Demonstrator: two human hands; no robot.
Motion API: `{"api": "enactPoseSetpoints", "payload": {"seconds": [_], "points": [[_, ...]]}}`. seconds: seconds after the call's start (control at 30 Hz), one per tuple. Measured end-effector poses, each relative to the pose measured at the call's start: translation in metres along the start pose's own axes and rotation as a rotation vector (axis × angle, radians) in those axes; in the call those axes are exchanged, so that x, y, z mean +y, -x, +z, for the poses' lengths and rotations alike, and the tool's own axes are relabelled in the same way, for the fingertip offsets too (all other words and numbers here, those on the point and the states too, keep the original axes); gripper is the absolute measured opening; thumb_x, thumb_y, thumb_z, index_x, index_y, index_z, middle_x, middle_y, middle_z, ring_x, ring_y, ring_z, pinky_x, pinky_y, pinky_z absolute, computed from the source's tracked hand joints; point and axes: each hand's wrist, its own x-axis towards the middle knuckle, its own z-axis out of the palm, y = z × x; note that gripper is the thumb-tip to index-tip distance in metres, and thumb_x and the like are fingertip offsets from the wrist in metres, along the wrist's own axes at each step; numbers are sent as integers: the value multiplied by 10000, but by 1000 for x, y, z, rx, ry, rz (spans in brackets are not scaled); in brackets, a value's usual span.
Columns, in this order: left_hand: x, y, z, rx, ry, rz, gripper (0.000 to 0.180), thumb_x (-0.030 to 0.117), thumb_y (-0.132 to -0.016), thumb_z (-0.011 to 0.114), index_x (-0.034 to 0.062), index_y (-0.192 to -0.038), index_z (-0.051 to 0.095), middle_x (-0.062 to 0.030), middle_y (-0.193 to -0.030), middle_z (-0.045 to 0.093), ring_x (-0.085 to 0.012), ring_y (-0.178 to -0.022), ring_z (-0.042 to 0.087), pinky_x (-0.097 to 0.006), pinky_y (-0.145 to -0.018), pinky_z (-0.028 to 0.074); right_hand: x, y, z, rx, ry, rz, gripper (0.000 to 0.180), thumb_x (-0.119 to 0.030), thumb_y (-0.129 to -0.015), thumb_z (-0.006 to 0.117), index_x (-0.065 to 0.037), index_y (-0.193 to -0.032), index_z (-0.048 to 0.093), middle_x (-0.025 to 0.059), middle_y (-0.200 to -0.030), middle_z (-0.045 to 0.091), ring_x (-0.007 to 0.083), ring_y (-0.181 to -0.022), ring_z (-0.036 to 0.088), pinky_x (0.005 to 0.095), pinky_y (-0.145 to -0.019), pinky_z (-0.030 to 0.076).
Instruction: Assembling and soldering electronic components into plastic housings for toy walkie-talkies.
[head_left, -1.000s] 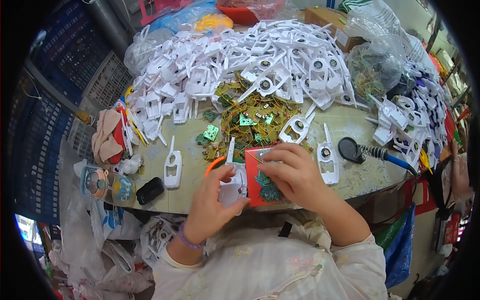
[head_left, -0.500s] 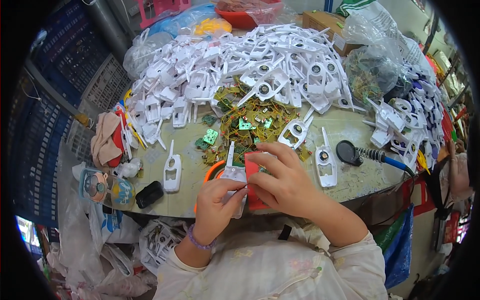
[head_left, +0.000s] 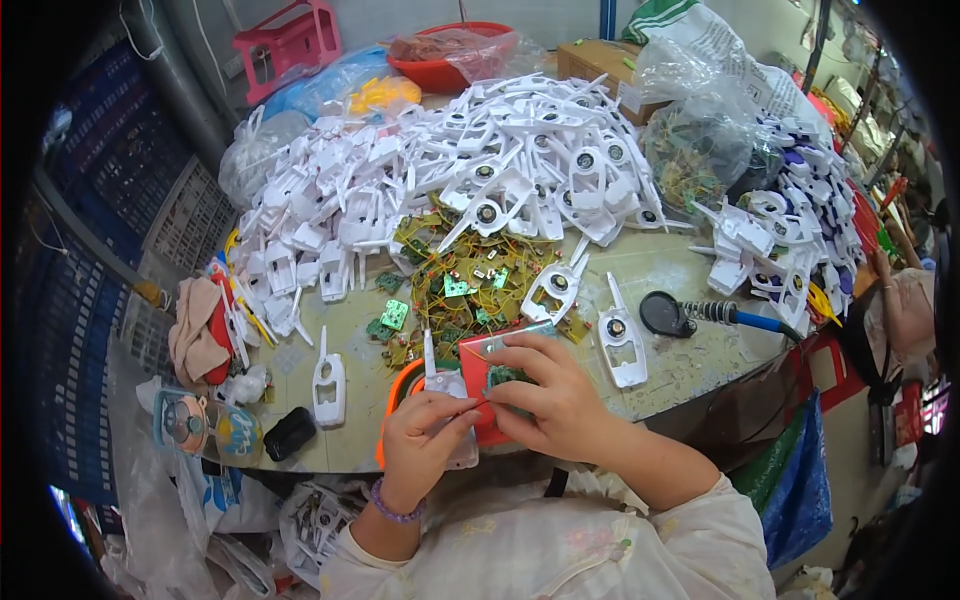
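Pinching a white casing (head_left: 447,388), both hands (head_left: 425,445) (head_left: 550,395) work over a cluttered round table (head_left: 690,280).

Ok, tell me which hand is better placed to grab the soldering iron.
Right. The right hand lies nearer the soldering iron, which rests to its right; the left hand holds the white casing on the far side.

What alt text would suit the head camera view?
A person's left hand and right hand press a white plastic shell against a red tray on a round table heaped with white plastic shells and green circuit boards.
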Motion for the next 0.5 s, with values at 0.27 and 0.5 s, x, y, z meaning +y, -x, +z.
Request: {"api": "enactPoseSetpoints", "payload": {"seconds": [0.27,0.5], "points": [[-1,-2,10,22,12,-39,144,25,-743,718,35,-888,715,-48,-752,637,-163,-739,593,-277,-661,456,1,11,-4,46,93,41,227,-119,-691,743,-83,-899,662,103,-1076,595,333,-1054,533,418,-863,447],[-5,-9,12,60,-246,174,157,52,-700,743,63,-854,715,-43,-721,614,-205,-705,578,-320,-640,443,9,15,-19,26,126,263,325,-154,-694,763,-38,-973,642,121,-982,613,310,-924,559,393,-810,444]]}}
